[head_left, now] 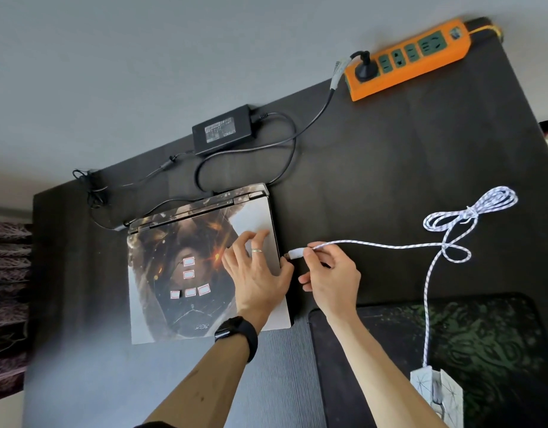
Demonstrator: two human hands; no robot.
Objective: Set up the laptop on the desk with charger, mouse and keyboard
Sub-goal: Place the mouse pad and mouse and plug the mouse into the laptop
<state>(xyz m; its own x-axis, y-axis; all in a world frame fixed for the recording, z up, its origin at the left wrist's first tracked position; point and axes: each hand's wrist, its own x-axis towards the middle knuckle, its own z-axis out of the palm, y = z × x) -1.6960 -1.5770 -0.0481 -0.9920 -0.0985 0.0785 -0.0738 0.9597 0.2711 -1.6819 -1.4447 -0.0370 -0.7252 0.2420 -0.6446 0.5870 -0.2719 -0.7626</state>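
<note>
step: mouse hookup judged to be in hand; USB plug [296,253] of the mouse cable [390,245] is held at the right side of the laptop [186,273]
right hand: [331,279] clamped on the USB plug, white housing pinched between thumb and fingertips, metal tip pointed at the laptop edge
left hand: [257,273] laid flat on the closed lid, fingers spread and straight, nothing gripped; the laptop appears to be steadied by it
plug vs laptop: tip just beside the right edge, small gap seen, not inserted; the port itself cannot be made out
mouse: [436,393] white, set on the mouse pad [498,335] at near right, well apart from the right hand; cable slack is bundled in a loop on the table [374,165]
charger: charger brick [223,129] lies behind the laptop and is plugged into the orange power strip [408,57]; its lead is run to the rear left corner, seating there cannot be confirmed
keyboard: not seen
next move: plug to be levelled with the port and pushed straight in while the lid is pressed down; lid to be opened afterwards
</note>
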